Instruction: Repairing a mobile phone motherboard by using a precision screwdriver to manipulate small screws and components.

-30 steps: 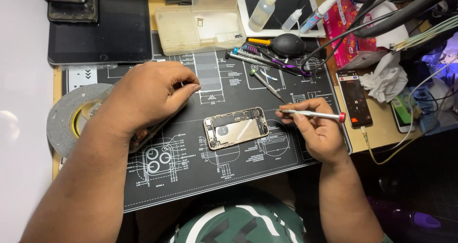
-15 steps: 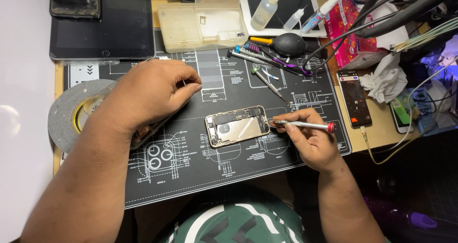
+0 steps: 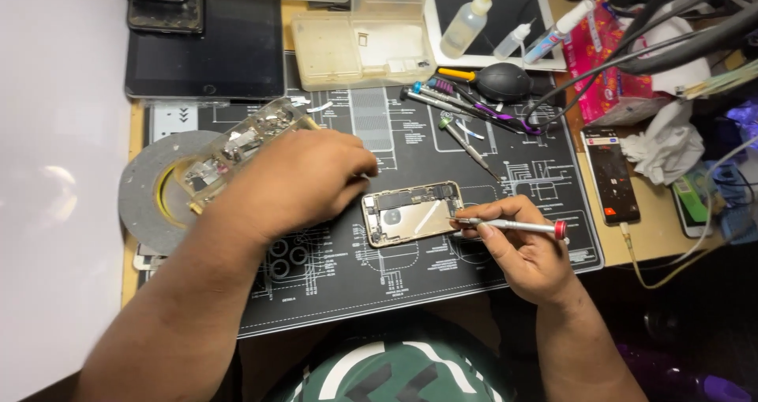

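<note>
black and printed with white diagrams, the repair mat (image 3: 410, 276) covered the middle of the desk, with a dark tablet (image 3: 207, 50) at the upper left of the frame and a cloudy plastic parts box (image 3: 359, 48) just right of it. near the centre of the mat lay an opened phone body (image 3: 410, 212), gold-rimmed, its inner parts facing up. the right hand (image 3: 525, 248) sat at the lower right of centre, fingers closed around a slim silver screwdriver (image 3: 513, 226) with a red end cap, the tip resting at the phone's right edge. the left hand (image 3: 296, 181) lay left of centre, knuckles up and fingers curled down onto the mat just beside the phone's left edge; i could not tell whether it gripped anything. behind that hand a clear tray of small parts (image 3: 237, 148) rested over a grey tape roll (image 3: 154, 189) at the left edge of the mat. loose tools (image 3: 462, 110) and a black air blower (image 3: 501, 80) lay at the upper centre, and a second phone (image 3: 609, 174) with a lit screen sat at the right.
</note>
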